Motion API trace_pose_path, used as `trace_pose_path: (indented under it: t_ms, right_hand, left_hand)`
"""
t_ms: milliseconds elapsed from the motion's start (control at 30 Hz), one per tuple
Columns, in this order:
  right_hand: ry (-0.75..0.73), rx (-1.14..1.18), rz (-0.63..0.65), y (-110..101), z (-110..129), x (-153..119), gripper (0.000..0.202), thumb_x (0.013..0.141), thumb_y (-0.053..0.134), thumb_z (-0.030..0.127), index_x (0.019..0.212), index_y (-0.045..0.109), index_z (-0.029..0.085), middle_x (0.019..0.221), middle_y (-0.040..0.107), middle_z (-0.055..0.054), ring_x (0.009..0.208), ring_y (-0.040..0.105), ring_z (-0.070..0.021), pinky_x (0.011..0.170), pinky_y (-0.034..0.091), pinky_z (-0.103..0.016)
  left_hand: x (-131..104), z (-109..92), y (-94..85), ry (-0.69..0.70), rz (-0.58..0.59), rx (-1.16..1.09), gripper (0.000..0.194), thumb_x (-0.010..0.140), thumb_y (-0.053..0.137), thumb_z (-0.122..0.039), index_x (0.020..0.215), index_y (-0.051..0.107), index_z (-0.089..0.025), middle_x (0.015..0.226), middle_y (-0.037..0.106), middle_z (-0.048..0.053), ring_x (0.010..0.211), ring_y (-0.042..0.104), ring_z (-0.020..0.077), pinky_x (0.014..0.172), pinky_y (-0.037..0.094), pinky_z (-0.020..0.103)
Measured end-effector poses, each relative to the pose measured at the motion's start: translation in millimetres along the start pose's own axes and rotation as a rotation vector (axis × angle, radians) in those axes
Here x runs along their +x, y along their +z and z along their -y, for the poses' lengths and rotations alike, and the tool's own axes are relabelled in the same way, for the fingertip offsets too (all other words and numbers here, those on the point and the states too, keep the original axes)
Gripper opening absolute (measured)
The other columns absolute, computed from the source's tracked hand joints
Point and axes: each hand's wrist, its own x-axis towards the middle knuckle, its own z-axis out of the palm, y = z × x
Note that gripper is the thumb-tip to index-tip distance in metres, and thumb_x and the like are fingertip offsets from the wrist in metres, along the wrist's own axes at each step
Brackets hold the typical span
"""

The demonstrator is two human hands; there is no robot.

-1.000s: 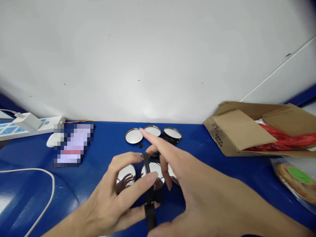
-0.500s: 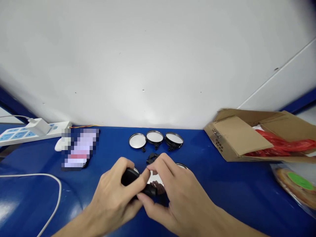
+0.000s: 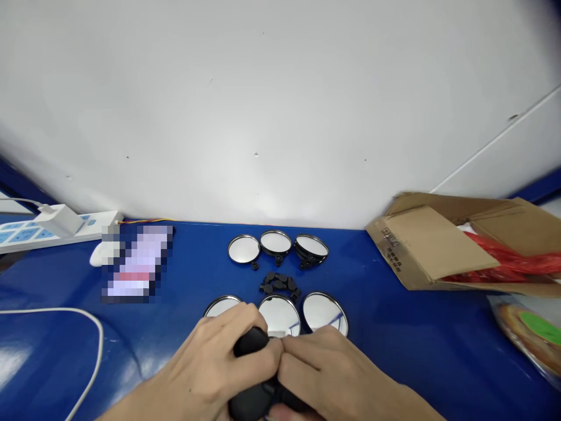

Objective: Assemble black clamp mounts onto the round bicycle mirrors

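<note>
Low in the middle, my left hand [image 3: 219,362] is closed round a black round mirror [image 3: 252,403], its dark back turned up and one finger lying across it. Close against it, my right hand [image 3: 324,371] has its fingers pressed together on a black stem part at the mirror's edge, mostly hidden by the fingers. Just beyond my hands lie three round mirrors, a left one [image 3: 222,304], a middle one [image 3: 279,316] and a right one [image 3: 325,313], glass up. Small black clamp pieces [image 3: 279,283] sit in a cluster behind them.
Farther back are more round mirrors [image 3: 276,241] with black joints. A blurred phone [image 3: 140,260], a power strip [image 3: 87,231] and a white cable [image 3: 99,345] are at left. An open cardboard box [image 3: 438,240] holding red plastic stands right, near a bagged round item [image 3: 532,330].
Both hands have come lower and nearer to me, uncovering the front mirrors and black clamp pieces. The held mirror has turned, and my right fingers have closed tighter on its stem side.
</note>
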Motion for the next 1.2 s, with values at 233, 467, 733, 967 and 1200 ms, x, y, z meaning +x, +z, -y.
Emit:
trace_pose_path:
  t_ms: [233,467,733,967,1200]
  right_hand:
    - [0.300,0.203,-0.163,-12,-4,0,0.055,0.128,0.028,0.045,0.089,0.061,0.027,0.076,0.071,0.000,0.065,0.066,-0.0170,0.069,0.057,-0.032]
    - [0.545,-0.084,-0.280,-6,-47,7,0.027,0.118,0.056,0.039,0.097,0.064,0.026,0.091,0.073,-0.001,0.076,0.068,-0.0198,0.068,0.049,-0.034]
    - [0.741,-0.242,-0.217,1,-70,-1,0.012,0.111,0.069,0.038,0.109,0.079,0.031,0.110,0.082,-0.002,0.095,0.079,-0.0259,0.070,0.052,-0.036]
    - [0.682,-0.241,-0.226,7,-79,-6,0.010,0.108,0.077,0.037,0.108,0.081,0.027,0.098,0.083,-0.005,0.094,0.077,-0.0300,0.074,0.055,-0.041]
    - [0.702,-0.192,-0.251,8,-76,-4,0.010,0.109,0.075,0.032,0.104,0.081,0.026,0.094,0.082,-0.004,0.093,0.074,-0.0298,0.084,0.053,-0.045]
  left_hand:
    - [-4,7,-1.8,0.048,-0.026,0.102,0.045,0.091,0.064,-0.006,0.127,0.079,-0.028,0.104,0.058,0.007,0.082,0.056,0.0239,0.062,0.042,0.035]
    - [-6,18,5.2,0.049,-0.082,0.307,0.044,0.096,0.070,-0.010,0.137,0.077,-0.023,0.116,0.064,0.012,0.085,0.061,0.0234,0.057,0.049,0.032]
    - [0,19,-1.4,0.008,-0.134,0.405,0.041,0.099,0.069,-0.012,0.138,0.074,-0.023,0.118,0.063,0.012,0.083,0.066,0.0212,0.055,0.052,0.029]
    - [0,19,-0.7,-0.001,-0.091,0.415,0.044,0.100,0.068,-0.012,0.142,0.071,-0.024,0.118,0.062,0.011,0.083,0.067,0.0227,0.056,0.055,0.031]
    - [-1,21,-1.1,-0.023,-0.055,0.414,0.042,0.102,0.066,-0.013,0.142,0.070,-0.024,0.119,0.063,0.012,0.084,0.070,0.0238,0.056,0.058,0.031]
